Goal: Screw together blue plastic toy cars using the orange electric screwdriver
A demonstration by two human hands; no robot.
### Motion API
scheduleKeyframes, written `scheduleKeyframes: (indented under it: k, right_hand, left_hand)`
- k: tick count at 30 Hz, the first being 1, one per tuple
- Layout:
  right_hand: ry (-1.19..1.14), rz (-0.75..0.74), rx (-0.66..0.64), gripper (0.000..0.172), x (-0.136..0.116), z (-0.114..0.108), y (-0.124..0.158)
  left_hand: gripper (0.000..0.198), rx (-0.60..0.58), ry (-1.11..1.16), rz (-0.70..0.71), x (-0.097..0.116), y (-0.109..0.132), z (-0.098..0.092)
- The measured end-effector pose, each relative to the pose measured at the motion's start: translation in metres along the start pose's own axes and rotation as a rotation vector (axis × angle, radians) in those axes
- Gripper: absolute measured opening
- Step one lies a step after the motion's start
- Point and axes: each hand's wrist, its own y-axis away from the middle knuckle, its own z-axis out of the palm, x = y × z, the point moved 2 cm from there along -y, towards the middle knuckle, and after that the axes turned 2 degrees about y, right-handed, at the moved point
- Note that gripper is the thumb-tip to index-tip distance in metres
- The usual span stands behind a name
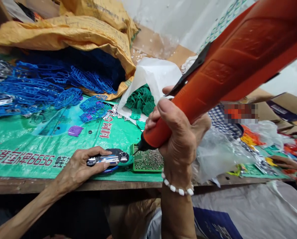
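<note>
My right hand (pixel 179 139) is wrapped round the lower barrel of a big orange electric screwdriver (pixel 228 63) that slants up to the top right. Its black tip (pixel 138 146) hangs just above the near left corner of a green tray of small screws (pixel 147 161). My left hand (pixel 80 166) lies on the green table cover and pinches a small black, white and blue toy piece (pixel 111 157) flat against the table, just left of the tray. A white bead bracelet (pixel 177 187) circles my right wrist.
A yellow woven sack (pixel 71 33) spills blue plastic frames (pixel 39 88) at the back left. A white bag (pixel 153 76) holds green parts (pixel 141 99). A purple piece (pixel 75 130) lies loose. Another person's hands (pixel 287 164) work at the right among colourful parts. The wooden table edge (pixel 26 186) runs near me.
</note>
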Motion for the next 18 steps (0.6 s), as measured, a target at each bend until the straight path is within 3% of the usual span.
scheduleKeyframes:
  k: [8, 12, 18]
  right_hand:
    - [-0.010, 0.084, -0.101, 0.030, 0.003, 0.028, 0.008]
    - [-0.031, 0.142, -0.095, 0.033, 0.010, 0.031, 0.009]
    - [0.012, 0.085, -0.117, 0.031, 0.012, 0.031, 0.010]
  left_hand:
    - [0.036, -0.050, -0.019, 0.048, 0.001, -0.003, 0.002]
    - [0.035, -0.066, 0.003, 0.072, 0.002, -0.004, 0.003]
    - [0.029, -0.061, 0.024, 0.107, 0.004, -0.005, 0.005]
